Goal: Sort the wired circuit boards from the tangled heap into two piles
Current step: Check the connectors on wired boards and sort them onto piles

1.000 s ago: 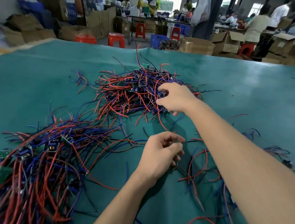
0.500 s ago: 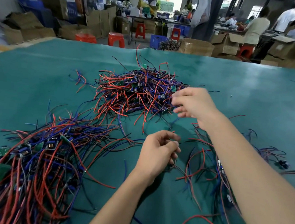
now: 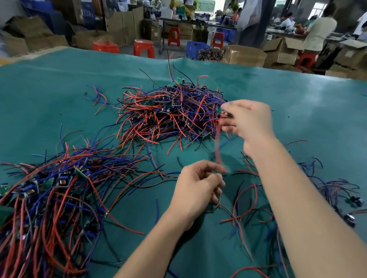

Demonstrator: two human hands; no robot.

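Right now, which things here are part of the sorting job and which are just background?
In the job:
- tangled heap in the middle
- sorted pile at left
- smaller pile at right
- right hand pinching a wired board, its red wire trailing down
- left hand gripping wires

Lying about:
- cardboard boxes
- red stools
- blue crate
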